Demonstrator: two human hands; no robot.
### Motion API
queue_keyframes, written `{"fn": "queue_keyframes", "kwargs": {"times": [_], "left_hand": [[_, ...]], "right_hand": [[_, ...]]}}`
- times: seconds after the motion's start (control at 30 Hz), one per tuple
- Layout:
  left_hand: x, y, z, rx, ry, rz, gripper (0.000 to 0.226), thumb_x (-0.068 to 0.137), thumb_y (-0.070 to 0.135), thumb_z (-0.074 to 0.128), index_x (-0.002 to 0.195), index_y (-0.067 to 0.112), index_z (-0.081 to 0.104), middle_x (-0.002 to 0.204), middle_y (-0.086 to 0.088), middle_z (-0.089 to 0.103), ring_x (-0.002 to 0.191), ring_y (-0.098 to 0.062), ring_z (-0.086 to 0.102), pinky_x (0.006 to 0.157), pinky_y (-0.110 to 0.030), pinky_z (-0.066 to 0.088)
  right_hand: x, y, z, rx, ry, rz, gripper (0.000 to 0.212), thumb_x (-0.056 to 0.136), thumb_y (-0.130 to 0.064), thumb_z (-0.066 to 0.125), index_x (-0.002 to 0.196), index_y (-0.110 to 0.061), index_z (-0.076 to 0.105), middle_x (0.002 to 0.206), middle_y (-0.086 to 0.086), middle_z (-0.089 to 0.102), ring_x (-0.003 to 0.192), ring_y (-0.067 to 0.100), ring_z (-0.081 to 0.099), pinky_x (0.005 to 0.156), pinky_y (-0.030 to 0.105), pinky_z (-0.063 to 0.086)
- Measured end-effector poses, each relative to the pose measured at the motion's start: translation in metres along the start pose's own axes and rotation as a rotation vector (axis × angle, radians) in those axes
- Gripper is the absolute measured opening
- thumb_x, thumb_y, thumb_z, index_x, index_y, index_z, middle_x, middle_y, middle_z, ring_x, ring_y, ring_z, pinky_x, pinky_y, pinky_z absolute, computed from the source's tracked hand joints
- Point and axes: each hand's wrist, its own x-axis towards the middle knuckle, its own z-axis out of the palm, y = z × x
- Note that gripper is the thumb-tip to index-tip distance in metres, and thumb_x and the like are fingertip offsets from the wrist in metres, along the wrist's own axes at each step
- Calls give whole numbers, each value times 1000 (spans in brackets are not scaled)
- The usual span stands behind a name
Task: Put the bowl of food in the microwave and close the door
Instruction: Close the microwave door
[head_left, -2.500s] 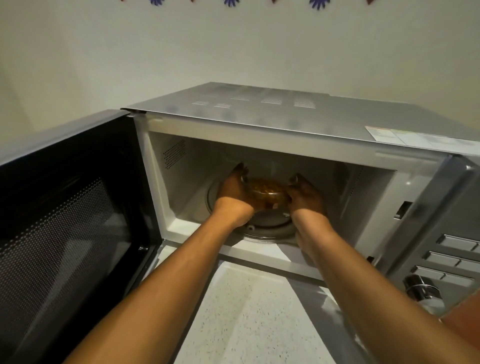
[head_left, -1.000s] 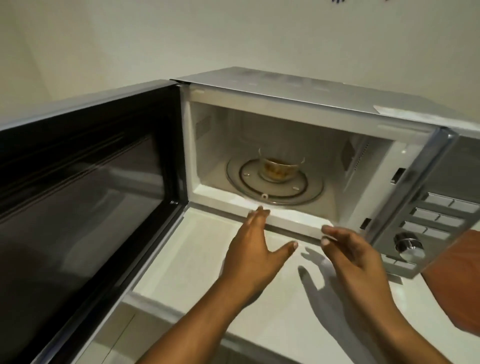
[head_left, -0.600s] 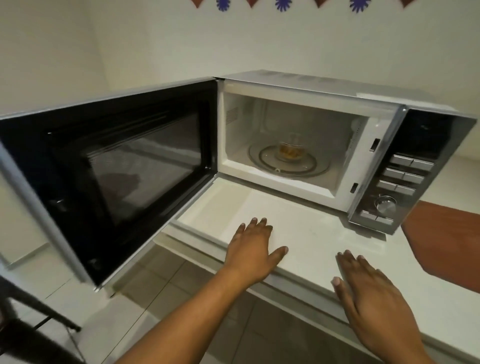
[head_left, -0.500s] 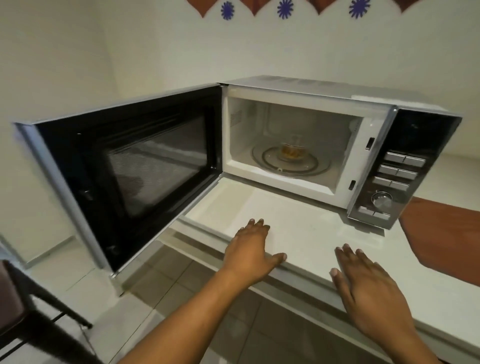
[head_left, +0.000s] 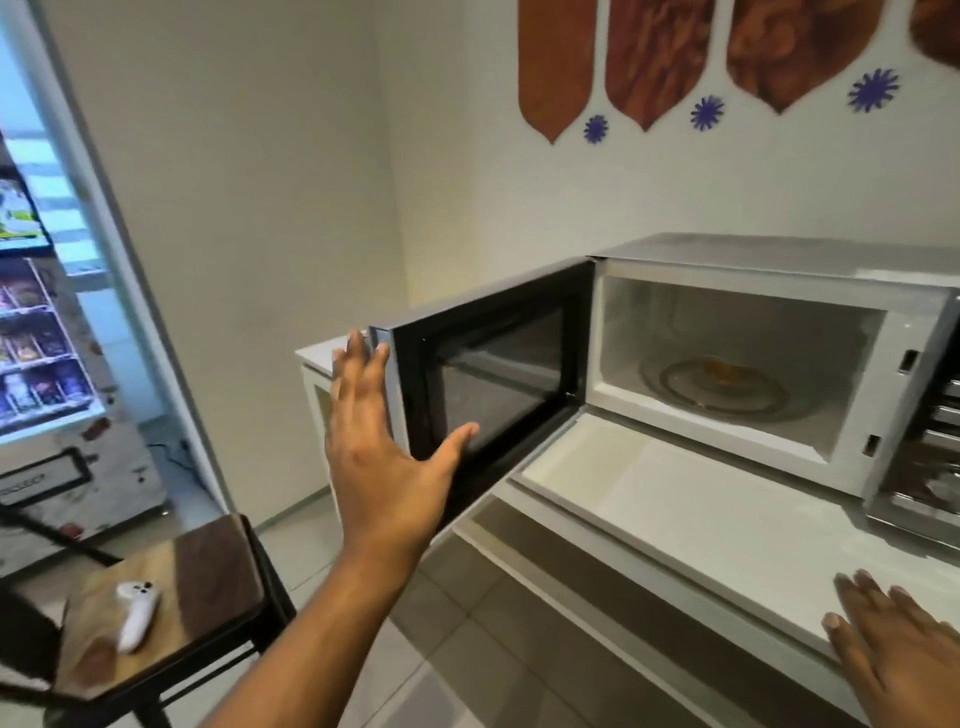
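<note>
We see the bowl of food (head_left: 723, 370) sitting on the round glass turntable (head_left: 724, 391) inside the microwave (head_left: 769, 291), roughly at its middle; motion blur leaves only an orange-brown smear, so we cannot make out the contents. The microwave stands on the white tabletop (head_left: 691, 514) against the wall, its cavity exposed. Its door (head_left: 488, 374) is swung wide to the left, dark inner window facing us.

Our left hand (head_left: 384, 447) is spread flat and open, holding nothing; the fingertips (head_left: 358, 345) reach the door's outer free edge and the thumb lies across the dark inner face. Whether the palm presses the door we cannot tell.

Our right hand (head_left: 893, 649) is low at the right, fingers extended and loosely spread, empty, over the front edge of the tabletop.

Further out, a wooden-topped stool (head_left: 208, 587) stands at lower left with a white controller (head_left: 136, 613) lying on it. A lit vending machine (head_left: 41, 322) fills the far left. Brown pointed shapes (head_left: 654, 57) and blue flower decals (head_left: 706, 112) decorate the wall above.
</note>
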Motion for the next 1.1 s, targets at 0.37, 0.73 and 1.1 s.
{"fn": "queue_keyframes", "kwargs": {"times": [0.37,0.73,1.1], "left_hand": [[9,8,1,-194,-143,-247,110,55,47,84,149,38,27,158,14,27,143,-7,26,115,-38,28],[-20,45,34,-198,-165,352,72,77,46,74,138,20,45,144,2,47,133,-19,44,106,-46,36],[-27,99,135,-331,-576,542,75,85,63,53,147,30,29,123,6,62,110,-12,55,93,-31,43]], "right_hand": [[35,36,49,-27,-105,5,92,82,-74,3,132,-22,59,142,4,56,127,36,54,98,56,46],[-28,-25,-65,469,143,45,53,86,-46,59,135,-26,53,147,-2,49,123,24,57,100,36,42],[-4,-30,-210,910,774,8,44,97,-44,40,124,-16,61,109,-13,65,99,-12,58,82,11,43]]}}
